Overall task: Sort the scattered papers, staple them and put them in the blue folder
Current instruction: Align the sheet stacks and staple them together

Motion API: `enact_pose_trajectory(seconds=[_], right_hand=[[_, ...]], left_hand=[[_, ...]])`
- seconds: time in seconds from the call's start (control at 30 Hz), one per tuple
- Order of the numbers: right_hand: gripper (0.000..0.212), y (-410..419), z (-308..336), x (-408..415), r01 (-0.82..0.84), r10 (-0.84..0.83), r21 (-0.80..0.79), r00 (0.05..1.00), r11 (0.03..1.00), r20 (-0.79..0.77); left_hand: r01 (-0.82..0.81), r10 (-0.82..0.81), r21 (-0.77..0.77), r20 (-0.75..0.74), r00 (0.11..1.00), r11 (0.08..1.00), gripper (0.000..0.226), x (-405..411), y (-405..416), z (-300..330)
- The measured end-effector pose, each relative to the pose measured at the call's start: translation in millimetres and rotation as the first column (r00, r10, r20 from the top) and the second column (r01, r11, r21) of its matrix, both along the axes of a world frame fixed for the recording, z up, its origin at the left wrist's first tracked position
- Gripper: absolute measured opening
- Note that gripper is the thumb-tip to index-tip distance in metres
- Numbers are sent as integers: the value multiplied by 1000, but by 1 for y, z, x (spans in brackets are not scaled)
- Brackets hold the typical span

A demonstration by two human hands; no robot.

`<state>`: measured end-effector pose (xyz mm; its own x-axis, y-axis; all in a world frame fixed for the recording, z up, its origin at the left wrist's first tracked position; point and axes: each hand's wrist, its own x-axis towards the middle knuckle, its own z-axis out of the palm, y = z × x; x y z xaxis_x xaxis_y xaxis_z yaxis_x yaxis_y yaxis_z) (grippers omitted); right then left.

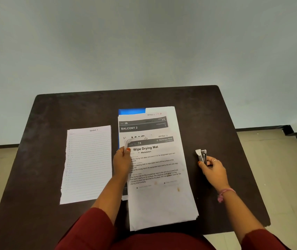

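My left hand pinches the curled top left corner of a stack of printed papers headed "Wipe Drying Mat", lying near the table's front. Under it lie more printed sheets headed "Balcony 2", on top of the blue folder, of which only the far left corner shows. To the right, my right hand grips a small stapler just above the table, apart from the papers. A separate lined sheet marked "Section 1" lies flat at the left.
Everything sits on a dark brown table against a pale wall. Bare tabletop shows at the far side and both ends. Tiled floor lies beyond the right edge.
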<state>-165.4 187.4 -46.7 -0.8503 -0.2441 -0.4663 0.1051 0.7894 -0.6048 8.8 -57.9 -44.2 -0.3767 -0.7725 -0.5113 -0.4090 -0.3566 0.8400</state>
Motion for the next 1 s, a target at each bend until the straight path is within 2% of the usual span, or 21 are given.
enact_pose_trajectory(seconds=[0.1, 0.17, 0.23, 0.3, 0.37, 0.43, 0.5, 0.57, 0.63, 0.73, 0.8, 0.9, 1.0], right_hand=[[30, -11, 14, 7, 210, -101, -331, 943, 920, 316], [21, -26, 27, 12, 283, -44, -477, 891, 832, 451], [14, -44, 38, 15, 204, 87, -555, 887, 807, 453], [20, -66, 44, 17, 114, 224, -633, 876, 766, 428], [26, -90, 50, 19, 17, 315, -639, 860, 769, 401], [29, -114, 57, 20, -174, 416, -576, 851, 798, 319], [30, -136, 63, 20, -445, 569, -457, 803, 770, 177], [37, -154, 67, 17, -706, 729, -254, 685, 661, -6], [47, -170, 69, 16, -852, 842, 0, 518, 524, -151], [53, -190, 71, 19, -885, 910, 276, 294, 375, -293], [54, -199, 73, 19, -864, 927, 393, 194, 316, -321], [53, -213, 81, 18, -825, 958, 524, 69, 212, -279], [50, -228, 90, 20, -813, 979, 568, 8, 127, -206]], left_hand=[[-1, 3, 29, -61, 998, 1000, 20, 4, 0, 1], [-1, 5, 43, -84, 996, 999, 23, 6, -1, 1], [-8, 16, 67, -114, 993, 998, 25, 8, -1, 3], [-24, 37, 91, -148, 988, 996, 22, 10, -1, 5], [-24, 42, 102, -170, 984, 994, 19, 11, -2, 7], [-19, 41, 118, -185, 982, 993, 14, 13, -4, 8], [-25, 53, 137, -203, 978, 990, 12, 14, -6, 9], [-28, 64, 161, -219, 974, 987, 15, 15, -8, 8], [-33, 75, 183, -229, 970, 983, 16, 16, -8, 7], [-46, 93, 201, -228, 969, 978, 18, 18, -9, 6], [-31, 76, 184, -242, 967, 982, 18, 20, -8, 6], [-16, 54, 148, -255, 965, 989, 19, 22, -8, 5], [10, 14, 95, -247, 969, 995, 17, 23, -7, 2]])
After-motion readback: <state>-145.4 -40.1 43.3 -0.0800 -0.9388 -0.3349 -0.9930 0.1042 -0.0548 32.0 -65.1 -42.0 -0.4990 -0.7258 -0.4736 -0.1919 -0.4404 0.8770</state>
